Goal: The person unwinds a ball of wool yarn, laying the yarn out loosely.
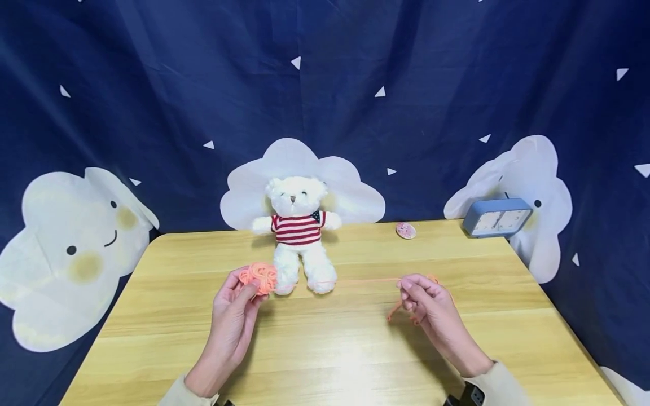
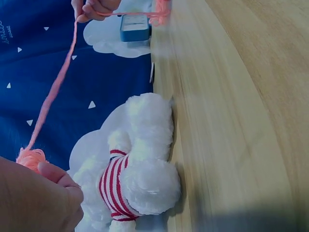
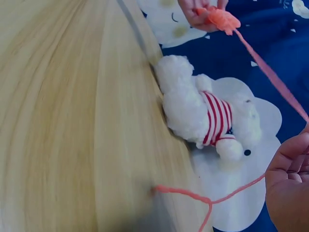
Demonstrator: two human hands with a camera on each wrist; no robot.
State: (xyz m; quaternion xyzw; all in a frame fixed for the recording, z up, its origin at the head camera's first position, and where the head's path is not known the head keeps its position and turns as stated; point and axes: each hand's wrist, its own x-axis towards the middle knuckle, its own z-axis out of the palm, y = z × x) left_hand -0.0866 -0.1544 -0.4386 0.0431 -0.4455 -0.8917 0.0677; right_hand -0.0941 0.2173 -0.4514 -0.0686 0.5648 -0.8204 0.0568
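Observation:
In my left hand [image 1: 236,316] I hold a small ball of orange-pink yarn [image 1: 261,277], thumb on its front. A single strand of yarn [image 1: 363,281] runs from it, stretched straight across to my right hand [image 1: 431,307], whose thumb and fingertips pinch it. Past the right hand, loose yarn [image 3: 186,192] trails down toward the table. Behind the strand, a white teddy bear [image 1: 299,256] in a red-and-white striped shirt sits upright; its feet are close to the ball.
A blue clock [image 1: 497,217] stands at the table's back right corner. Near the back edge lies a small round pink patterned object [image 1: 405,230]. The wooden table [image 1: 325,344] meets a dark blue curtain [image 1: 345,67] with white clouds.

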